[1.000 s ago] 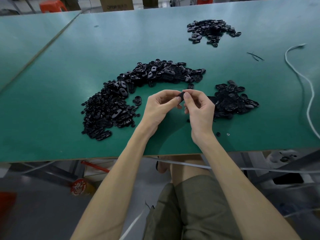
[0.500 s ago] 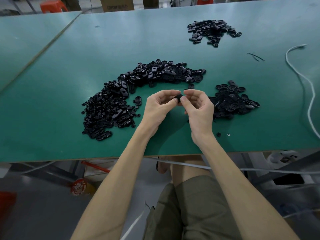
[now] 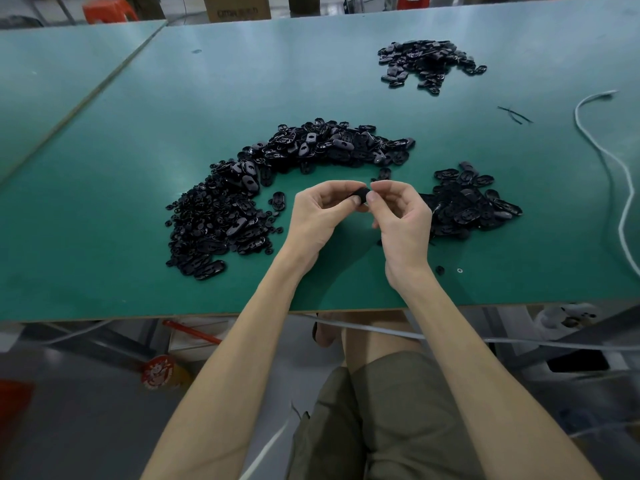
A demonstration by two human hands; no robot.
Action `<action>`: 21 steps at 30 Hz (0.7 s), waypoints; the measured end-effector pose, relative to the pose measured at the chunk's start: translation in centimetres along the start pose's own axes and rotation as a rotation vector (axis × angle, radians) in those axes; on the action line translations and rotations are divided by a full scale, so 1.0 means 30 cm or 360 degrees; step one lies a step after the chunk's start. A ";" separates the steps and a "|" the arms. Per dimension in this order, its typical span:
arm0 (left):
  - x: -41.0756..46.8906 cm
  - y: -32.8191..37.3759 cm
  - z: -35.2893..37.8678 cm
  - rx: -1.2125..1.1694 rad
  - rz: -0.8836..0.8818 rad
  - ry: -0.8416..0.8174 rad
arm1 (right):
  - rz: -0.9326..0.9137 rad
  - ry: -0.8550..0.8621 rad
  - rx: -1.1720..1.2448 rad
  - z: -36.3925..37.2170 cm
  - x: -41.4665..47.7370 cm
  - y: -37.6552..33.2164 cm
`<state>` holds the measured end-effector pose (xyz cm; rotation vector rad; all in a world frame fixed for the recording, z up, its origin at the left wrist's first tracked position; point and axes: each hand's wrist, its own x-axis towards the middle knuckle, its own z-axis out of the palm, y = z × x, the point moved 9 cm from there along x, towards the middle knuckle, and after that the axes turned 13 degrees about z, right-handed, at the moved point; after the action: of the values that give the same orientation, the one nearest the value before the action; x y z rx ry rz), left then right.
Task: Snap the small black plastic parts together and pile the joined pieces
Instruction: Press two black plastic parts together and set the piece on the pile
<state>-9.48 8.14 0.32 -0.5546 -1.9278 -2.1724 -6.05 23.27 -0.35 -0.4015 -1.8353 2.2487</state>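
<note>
Small black plastic part (image 3: 361, 195) sits pinched between both hands above the green worktop (image 3: 138, 168), near its front edge. Left hand (image 3: 320, 216) grip: thumb and fingers curled on the part; right hand (image 3: 401, 216) grip the same. Big curved pile (image 3: 263, 188) lies left and behind, smaller pile (image 3: 467, 206) just right, far pile (image 3: 427, 62) well apart. White cable (image 3: 620, 188) at far right.

Over the green counter (image 3: 138, 174) the left hand (image 3: 320, 220) and right hand (image 3: 403, 223) meet, and the fingers (image 3: 384, 187) of both pinch one small black part (image 3: 360, 195) between them. A curved heap of black parts (image 3: 239, 206) lies left of and beyond the fingers. A smaller pile (image 3: 467, 206) sits just right of them, a far pile (image 3: 426, 60) well beyond, and a white cable (image 3: 621, 188) far right.
</note>
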 end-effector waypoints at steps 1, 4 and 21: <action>0.000 0.002 0.004 -0.0023 0.0003 -0.0020 | 0.0005 0.0016 0.0014 -0.003 0.000 -0.001; -0.001 0.003 0.013 -0.0030 0.0000 -0.0054 | 0.0019 0.0051 0.0037 -0.012 0.000 -0.001; 0.052 0.117 0.046 0.0340 0.0225 0.0070 | 0.0068 -0.0010 -0.0218 0.014 0.011 0.016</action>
<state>-9.37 9.18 4.27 -0.5806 -1.9997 -1.8502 -6.48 22.90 -0.75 -0.4616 -2.0096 2.1597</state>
